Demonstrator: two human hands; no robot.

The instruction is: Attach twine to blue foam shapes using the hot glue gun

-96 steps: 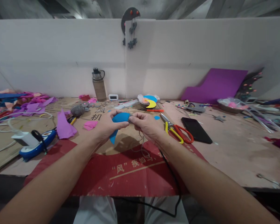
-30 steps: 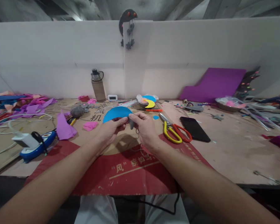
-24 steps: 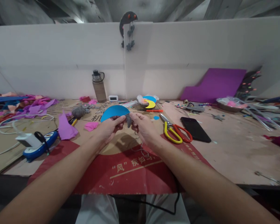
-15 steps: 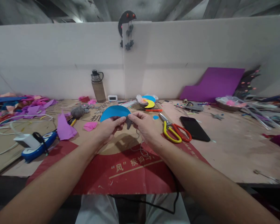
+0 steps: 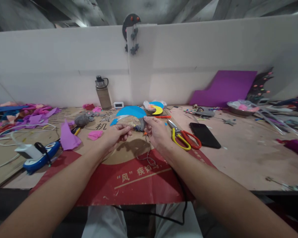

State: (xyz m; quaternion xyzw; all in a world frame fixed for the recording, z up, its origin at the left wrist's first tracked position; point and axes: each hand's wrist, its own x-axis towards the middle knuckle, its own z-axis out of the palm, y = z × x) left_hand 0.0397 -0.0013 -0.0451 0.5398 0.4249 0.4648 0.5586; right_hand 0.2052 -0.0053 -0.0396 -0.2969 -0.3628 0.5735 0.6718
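Observation:
My right hand (image 5: 157, 131) pinches a blue crescent-shaped piece (image 5: 131, 111) near its right end, where grey yarn or felt covers it. The crescent arches up and to the left, above my left hand. My left hand (image 5: 117, 135) is closed in a pinch just left of the grey end, apart from the crescent's blue part. Whatever lies between its fingertips is too small to make out. Below the hands, a loose grey yarn strand (image 5: 149, 158) trails over the red and brown board (image 5: 96, 185).
Yellow-and-red-handled scissors (image 5: 186, 138) and a black phone (image 5: 205, 135) lie at right. A bottle (image 5: 103, 94), grey yarn ball (image 5: 81, 120) and yellow crescent (image 5: 158, 110) stand or lie farther back. At left are a blue power strip (image 5: 42, 159) and purple felt (image 5: 70, 137).
My left hand has come off the crescent and dropped slightly away from it. The crescent has tilted and shifted right, with my right hand still on its grey end. The view has shifted slightly.

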